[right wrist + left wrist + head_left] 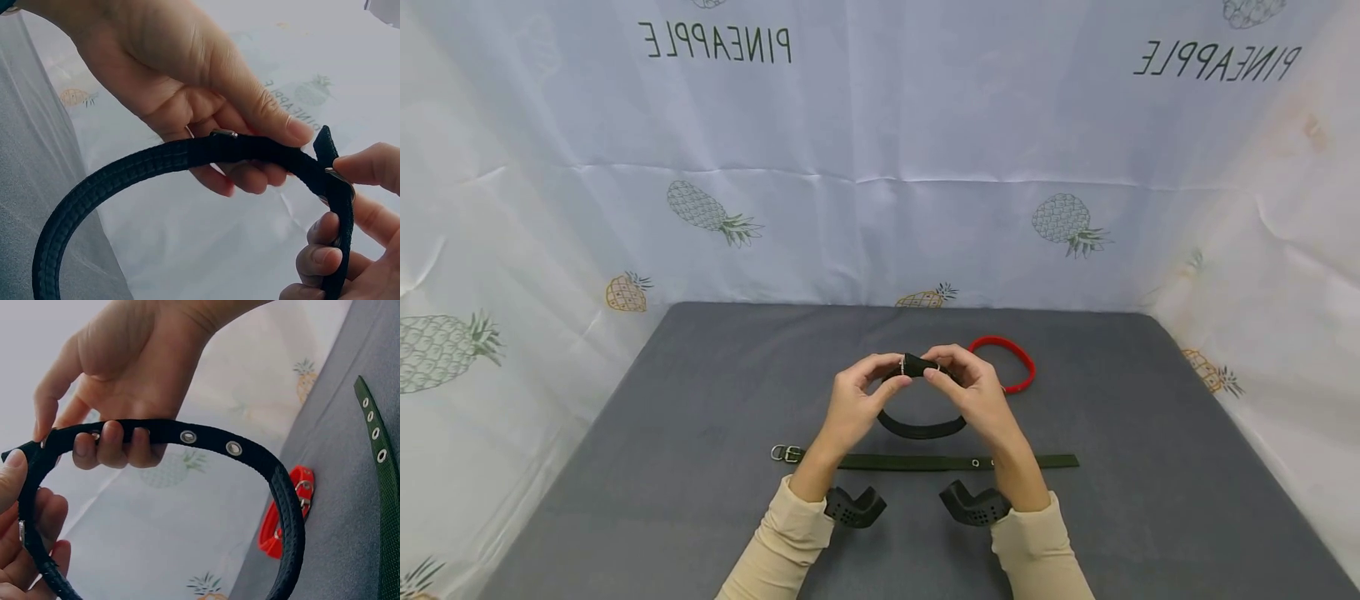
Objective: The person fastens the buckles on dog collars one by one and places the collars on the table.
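Note:
Both hands hold a black collar (921, 431) up above the table, bent into a loop. My left hand (852, 402) pinches its punched end; metal-rimmed holes (188, 437) show along that strap in the left wrist view. On the other side, my right hand (979, 396) grips the buckle end, thumb on top and fingers beneath. The strap's tip (325, 142) sticks up past the metal buckle (338, 176) between the two hands. Whether the buckle's prong sits in a hole cannot be made out. A padded, stitched section (103, 181) curves away below.
A green collar (910, 462) lies stretched flat under the forearms, its buckle to the left. Behind the right hand, a red collar (1027, 360) rests in a closed loop. Pineapple-printed cloth (880, 233) hangs around the grey table (662, 467).

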